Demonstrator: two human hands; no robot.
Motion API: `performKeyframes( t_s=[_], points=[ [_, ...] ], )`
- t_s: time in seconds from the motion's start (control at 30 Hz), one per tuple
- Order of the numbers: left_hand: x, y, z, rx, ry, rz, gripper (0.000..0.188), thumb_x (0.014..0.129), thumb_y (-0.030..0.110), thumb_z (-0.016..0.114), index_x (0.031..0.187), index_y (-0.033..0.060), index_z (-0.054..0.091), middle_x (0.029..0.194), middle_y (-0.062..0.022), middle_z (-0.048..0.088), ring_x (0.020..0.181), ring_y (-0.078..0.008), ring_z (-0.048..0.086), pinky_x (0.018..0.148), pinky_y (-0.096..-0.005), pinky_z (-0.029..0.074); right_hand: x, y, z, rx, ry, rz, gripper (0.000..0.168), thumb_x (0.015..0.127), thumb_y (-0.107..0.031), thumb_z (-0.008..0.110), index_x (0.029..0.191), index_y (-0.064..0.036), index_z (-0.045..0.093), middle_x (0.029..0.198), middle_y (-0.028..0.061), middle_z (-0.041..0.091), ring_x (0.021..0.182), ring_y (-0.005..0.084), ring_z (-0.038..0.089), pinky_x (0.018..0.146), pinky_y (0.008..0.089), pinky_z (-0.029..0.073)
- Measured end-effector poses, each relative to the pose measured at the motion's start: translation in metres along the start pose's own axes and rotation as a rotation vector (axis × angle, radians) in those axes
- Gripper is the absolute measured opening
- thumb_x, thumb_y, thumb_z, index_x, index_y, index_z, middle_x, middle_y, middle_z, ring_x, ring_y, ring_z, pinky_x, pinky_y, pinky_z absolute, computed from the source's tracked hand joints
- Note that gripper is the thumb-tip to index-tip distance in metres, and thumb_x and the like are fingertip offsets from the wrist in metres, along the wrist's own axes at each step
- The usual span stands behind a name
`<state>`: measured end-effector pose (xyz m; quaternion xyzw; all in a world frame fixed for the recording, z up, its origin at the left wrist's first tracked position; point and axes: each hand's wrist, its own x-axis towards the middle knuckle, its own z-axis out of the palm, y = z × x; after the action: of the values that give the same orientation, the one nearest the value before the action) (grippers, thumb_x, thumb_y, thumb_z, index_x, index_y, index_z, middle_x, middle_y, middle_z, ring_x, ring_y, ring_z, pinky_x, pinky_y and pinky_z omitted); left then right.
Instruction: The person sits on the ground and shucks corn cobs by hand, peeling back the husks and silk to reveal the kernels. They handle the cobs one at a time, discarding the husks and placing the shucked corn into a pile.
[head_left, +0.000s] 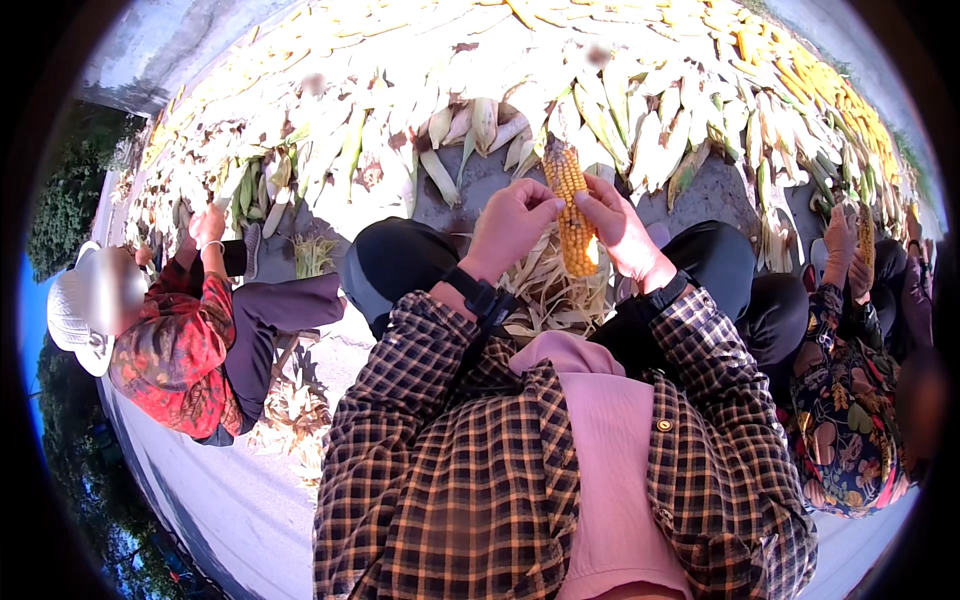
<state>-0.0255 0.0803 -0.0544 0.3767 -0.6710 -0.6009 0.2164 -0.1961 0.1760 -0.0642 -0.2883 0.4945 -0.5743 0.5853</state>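
An ear of yellow corn (571, 210), stripped of its leaves and dark at its far tip, is upheld in front of me between both hands. My right hand (619, 229) grips it from the right, thumb on the kernels and the other fingers partly hidden behind. On the opposite side my left hand (514, 229) has its fingers curled, with thumb and forefinger tips against the ear's edge. Several kernels look dark or blemished. Beneath the ear, a heap of dry stripped husks (551, 289) lies between my knees.
Unhusked corn ears (484, 127) are spread in a broad band ahead. Bare yellow ears (817, 82) lie beyond them. At the left a person in a red jacket (176, 345) sits on a low stool (289, 349); people (840, 405) sit close on my right, one holding an ear.
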Motion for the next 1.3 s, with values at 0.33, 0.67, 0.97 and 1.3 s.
performKeyframes(
  t_s=[0.33,0.67,0.97,1.3],
  points=[
    [-0.002,0.009,-0.007,0.008,-0.19,-0.28,0.018,0.097,0.018,0.069,0.091,0.0008,0.068,0.081,-0.0013,0.068,0.068,-0.0053,0.058,0.063,-0.0229,0.05,0.003,-0.006,-0.003,0.236,0.021,-0.033,0.038,0.107,-0.02,0.051,0.138,0.002,0.051,0.12,0.0061,0.063,0.106,0.0113,0.061,0.096,0.0279,0.048],
    [-0.006,0.01,0.005,0.09,-0.055,-0.007,0.027,0.092,0.02,0.077,0.105,-0.0016,0.068,0.091,-0.0014,0.069,0.075,-0.0066,0.059,0.072,-0.0227,0.052,0.002,-0.007,0.0,0.204,0.108,-0.076,0.035,0.107,-0.017,0.053,0.139,-0.002,0.051,0.12,0.0049,0.064,0.105,0.0107,0.061,0.094,0.028,0.049],
    [-0.004,-0.006,0.01,0.144,0.011,-0.014,0.027,0.088,0.018,0.08,0.099,-0.0045,0.071,0.086,-0.0068,0.073,0.074,-0.009,0.065,0.068,-0.0249,0.053,0.005,0.007,0.001,-0.061,0.093,-0.197,0.053,0.105,-0.014,0.058,0.151,0.001,0.035,0.131,0.013,0.059,0.118,0.0175,0.058,0.102,0.0325,0.047],
    [-0.004,-0.003,0.012,0.253,0.028,-0.031,0.024,0.089,0.019,0.075,0.093,-0.0039,0.072,0.077,-0.0057,0.071,0.067,-0.0084,0.062,0.061,-0.0256,0.05,0.005,0.01,0.0,-0.111,0.113,-0.186,0.053,0.104,-0.013,0.059,0.15,0.001,0.037,0.131,0.0122,0.059,0.117,0.0167,0.057,0.102,0.0317,0.047]
  ],
)
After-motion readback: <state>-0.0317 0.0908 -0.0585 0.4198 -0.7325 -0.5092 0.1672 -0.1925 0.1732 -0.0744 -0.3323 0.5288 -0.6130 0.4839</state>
